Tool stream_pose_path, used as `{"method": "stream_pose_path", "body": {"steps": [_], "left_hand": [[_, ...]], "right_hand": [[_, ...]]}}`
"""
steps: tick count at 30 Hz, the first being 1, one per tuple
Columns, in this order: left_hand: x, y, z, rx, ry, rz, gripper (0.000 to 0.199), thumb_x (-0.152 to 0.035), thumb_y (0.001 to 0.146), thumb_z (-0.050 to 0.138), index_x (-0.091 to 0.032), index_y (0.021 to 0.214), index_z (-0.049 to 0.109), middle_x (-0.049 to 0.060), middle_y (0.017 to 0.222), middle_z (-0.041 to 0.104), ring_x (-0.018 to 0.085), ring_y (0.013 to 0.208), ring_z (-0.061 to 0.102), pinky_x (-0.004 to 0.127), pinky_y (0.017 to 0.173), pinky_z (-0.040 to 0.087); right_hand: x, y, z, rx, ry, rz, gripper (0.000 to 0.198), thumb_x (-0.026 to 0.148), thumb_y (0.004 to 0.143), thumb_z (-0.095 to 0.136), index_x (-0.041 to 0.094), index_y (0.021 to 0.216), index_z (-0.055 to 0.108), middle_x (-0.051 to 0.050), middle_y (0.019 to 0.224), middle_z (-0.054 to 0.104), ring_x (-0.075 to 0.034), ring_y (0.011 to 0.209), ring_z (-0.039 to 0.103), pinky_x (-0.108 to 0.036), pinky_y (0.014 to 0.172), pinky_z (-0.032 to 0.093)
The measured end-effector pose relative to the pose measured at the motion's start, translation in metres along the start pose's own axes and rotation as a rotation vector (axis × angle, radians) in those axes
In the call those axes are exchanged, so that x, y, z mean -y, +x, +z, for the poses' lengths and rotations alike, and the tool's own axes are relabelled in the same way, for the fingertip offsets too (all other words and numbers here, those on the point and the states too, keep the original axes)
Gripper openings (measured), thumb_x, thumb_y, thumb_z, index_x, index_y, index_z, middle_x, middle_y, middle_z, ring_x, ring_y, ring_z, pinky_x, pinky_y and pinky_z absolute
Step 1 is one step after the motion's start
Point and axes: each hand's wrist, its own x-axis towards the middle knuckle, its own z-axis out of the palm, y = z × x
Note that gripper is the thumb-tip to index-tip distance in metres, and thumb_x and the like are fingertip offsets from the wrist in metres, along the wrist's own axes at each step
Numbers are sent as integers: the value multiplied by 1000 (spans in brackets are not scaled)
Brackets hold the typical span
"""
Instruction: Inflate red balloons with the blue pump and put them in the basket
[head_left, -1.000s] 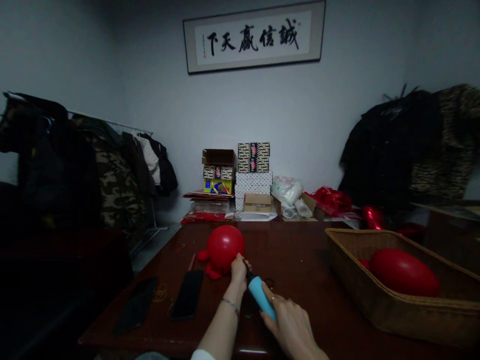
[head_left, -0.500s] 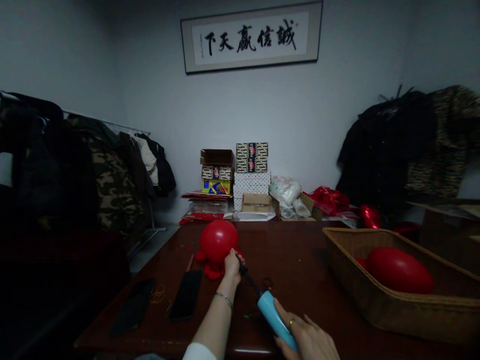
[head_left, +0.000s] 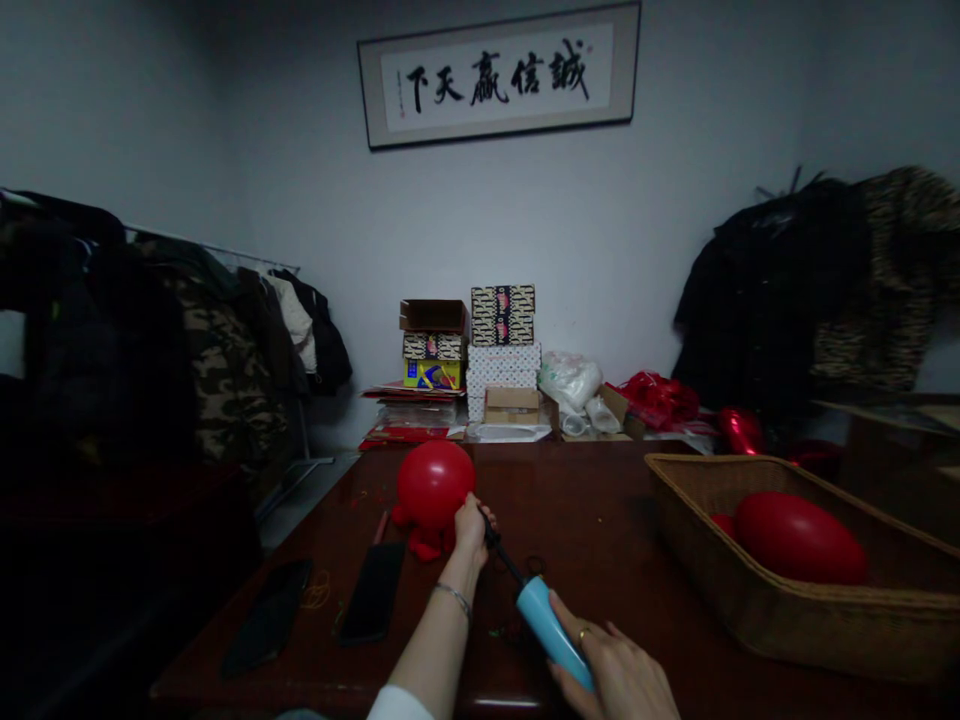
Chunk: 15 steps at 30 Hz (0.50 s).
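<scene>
A round red balloon point(head_left: 435, 485) bulges over the wooden table point(head_left: 570, 490), with several limp red balloons point(head_left: 429, 543) just below it. My left hand point(head_left: 472, 525) is closed around the balloon's neck where it meets the black tip of a hand pump point(head_left: 553, 632). The neck itself is hidden by my fingers. Lower right, my right hand point(head_left: 619, 670) wraps round the pump's light blue barrel, and a black rod shows between barrel and tip.
A wicker basket point(head_left: 795, 605) on the right holds a big red balloon point(head_left: 799, 538). Two dark phones point(head_left: 373, 592) and yellow rubber bands point(head_left: 316, 590) lie to the left. Stacked boxes point(head_left: 504, 370) and a plastic bag point(head_left: 571, 385) stand behind the table.
My left hand has shifted slightly to the right at the balloon's neck. The pump's barrel sits a touch nearer the tip, and the balloon is almost unchanged.
</scene>
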Motion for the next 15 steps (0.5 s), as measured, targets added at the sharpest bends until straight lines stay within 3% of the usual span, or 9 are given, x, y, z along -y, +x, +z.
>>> {"method": "stream_pose_path", "body": {"steps": [9,15], "left_hand": [[17,-8,5,-9,37,-18,26,-31,88,40,-19,65,39,-4,44,42,8,34,39,20,38,30],[15,-3,-1,-7,58,-14,25,-28,88,40,-19,65,41,-4,44,43,8,35,40,20,38,31]], "right_hand": [[21,35,-4,-58,-38,48,55,28,82,49,25,136,41,-5,102,69,-23,92,64,-38,90,42],[28,43,2,-93,-68,42,54,28,81,50,25,135,42,-6,96,69,-22,86,65,-32,83,44]]}}
